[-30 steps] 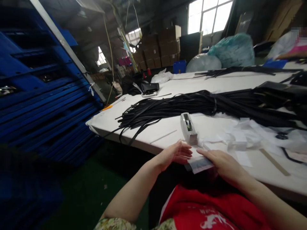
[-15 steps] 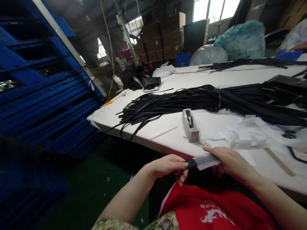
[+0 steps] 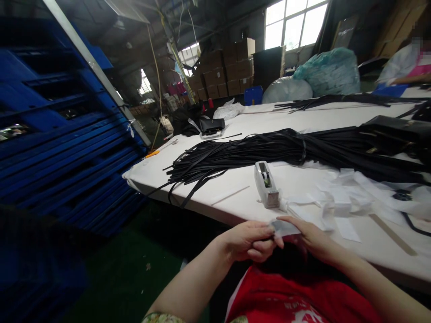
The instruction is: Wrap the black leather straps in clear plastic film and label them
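Note:
My left hand (image 3: 247, 240) and my right hand (image 3: 311, 240) meet at the table's near edge, both pinched on a small white paper-wrapped strip end (image 3: 283, 228). The dark strip itself is mostly hidden under my fingers. Just beyond them stands a grey tape dispenser (image 3: 266, 184) on the white table (image 3: 235, 197). A long bundle of black straps (image 3: 269, 152) lies across the table behind it. Scraps of white paper (image 3: 336, 199) are strewn to the right of the dispenser.
Blue plastic pallets (image 3: 60, 134) are stacked at the left, over a green floor (image 3: 134, 278). A black pouch (image 3: 210, 125) sits at the table's far end. Cardboard boxes (image 3: 232, 72) and filled bags (image 3: 326, 72) stand behind. Another person's arm (image 3: 409, 76) shows at the far right.
My hands lifted the paper-wrapped strip off the table, then drew together; the left hand, which gripped the dark end apart from the right, now touches the paper beside it.

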